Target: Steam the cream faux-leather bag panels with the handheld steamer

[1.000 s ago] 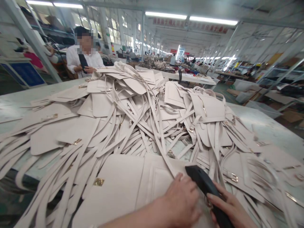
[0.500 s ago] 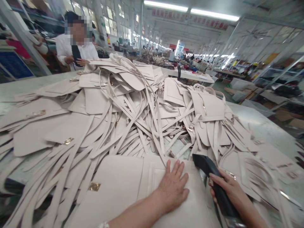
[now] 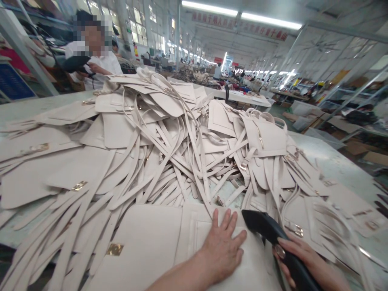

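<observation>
A pale beige bag piece (image 3: pixel 148 234) lies flat before me, with a gold metal fitting (image 3: pixel 114 249) on its left part. My left hand (image 3: pixel 222 250) presses on its right part, palm down with fingers spread, gripping nothing. In my right hand (image 3: pixel 306 258) is a black hair dryer (image 3: pixel 273 228), the fingers wrapped around its body. Its flat nozzle (image 3: pixel 250 218) points left, close to the bag piece's upper right edge and near my left fingertips. The dryer's lower end runs out of the frame.
Beyond my hands, a heap of beige bag parts (image 3: pixel 121 129) with long straps (image 3: pixel 169 157) and gold buckles covers much of the pale table (image 3: pixel 303 141). At the far left, a co-worker in a white shirt (image 3: pixel 112 62) holds a black tool (image 3: pixel 74 60).
The hair dryer's nozzle has shifted slightly left and down, towards my left hand, which stays flat on the bag piece. The co-worker's black tool has moved left. The view has shifted slightly.
</observation>
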Tool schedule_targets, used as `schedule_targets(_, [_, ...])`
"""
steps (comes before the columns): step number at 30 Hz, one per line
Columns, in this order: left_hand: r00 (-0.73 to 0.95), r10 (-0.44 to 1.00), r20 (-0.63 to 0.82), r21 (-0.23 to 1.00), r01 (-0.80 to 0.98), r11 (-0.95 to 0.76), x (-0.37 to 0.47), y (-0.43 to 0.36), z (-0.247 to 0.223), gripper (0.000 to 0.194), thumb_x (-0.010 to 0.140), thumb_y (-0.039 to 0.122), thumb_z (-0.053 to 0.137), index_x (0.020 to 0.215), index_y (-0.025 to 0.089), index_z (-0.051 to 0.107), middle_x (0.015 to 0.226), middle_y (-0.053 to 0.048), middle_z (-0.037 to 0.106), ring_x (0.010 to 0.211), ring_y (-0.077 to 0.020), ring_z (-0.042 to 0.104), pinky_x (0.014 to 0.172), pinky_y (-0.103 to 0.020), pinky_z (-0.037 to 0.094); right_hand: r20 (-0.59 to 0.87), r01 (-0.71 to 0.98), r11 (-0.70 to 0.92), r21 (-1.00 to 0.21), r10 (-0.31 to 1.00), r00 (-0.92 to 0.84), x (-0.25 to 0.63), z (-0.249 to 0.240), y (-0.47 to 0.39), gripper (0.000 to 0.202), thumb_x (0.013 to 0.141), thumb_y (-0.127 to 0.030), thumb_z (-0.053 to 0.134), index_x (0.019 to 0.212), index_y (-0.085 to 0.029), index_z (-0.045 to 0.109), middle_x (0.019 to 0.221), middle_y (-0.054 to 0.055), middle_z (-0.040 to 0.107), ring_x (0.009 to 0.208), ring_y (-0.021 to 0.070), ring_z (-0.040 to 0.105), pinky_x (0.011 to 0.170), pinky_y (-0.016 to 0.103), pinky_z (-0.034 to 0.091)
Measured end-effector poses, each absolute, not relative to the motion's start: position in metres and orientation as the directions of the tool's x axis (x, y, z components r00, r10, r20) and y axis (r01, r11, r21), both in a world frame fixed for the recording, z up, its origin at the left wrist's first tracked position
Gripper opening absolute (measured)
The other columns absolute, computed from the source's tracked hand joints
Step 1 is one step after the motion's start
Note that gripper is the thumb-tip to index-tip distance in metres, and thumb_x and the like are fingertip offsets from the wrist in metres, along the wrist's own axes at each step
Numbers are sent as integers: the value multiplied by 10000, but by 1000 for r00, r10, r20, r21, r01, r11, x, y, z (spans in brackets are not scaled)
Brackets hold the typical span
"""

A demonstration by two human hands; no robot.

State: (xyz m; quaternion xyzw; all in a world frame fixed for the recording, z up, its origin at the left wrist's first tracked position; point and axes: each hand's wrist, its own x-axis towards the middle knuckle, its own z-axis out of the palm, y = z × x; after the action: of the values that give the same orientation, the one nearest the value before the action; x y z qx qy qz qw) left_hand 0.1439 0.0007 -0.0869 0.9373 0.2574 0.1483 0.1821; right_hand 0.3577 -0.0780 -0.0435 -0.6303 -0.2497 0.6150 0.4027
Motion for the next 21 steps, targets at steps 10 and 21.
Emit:
schedule_targets(10, [821,536,194,479,398,-782,144,-3,-89,441,871,412,296,1270,236,363,1419,-148,153,1309,-301,35,983,-612,-12,-504,-140,-487,-862,851,149,363,-43,-46,230,732,-373,608,781,-194,471,523,-44,555,373,118,513,341,219,421])
schedule_targets(21, [251,960,125,815,525,-244,26,49,-62,330,727,160,434,1044,152,525,1036,-88,572,1034,-223,468,935,-387,308,-425,106,-470,-876,858,288,306,0,-87,755,673,-525,607,1266,-202,267,459,-21,577,390,162,503,387,256,399])
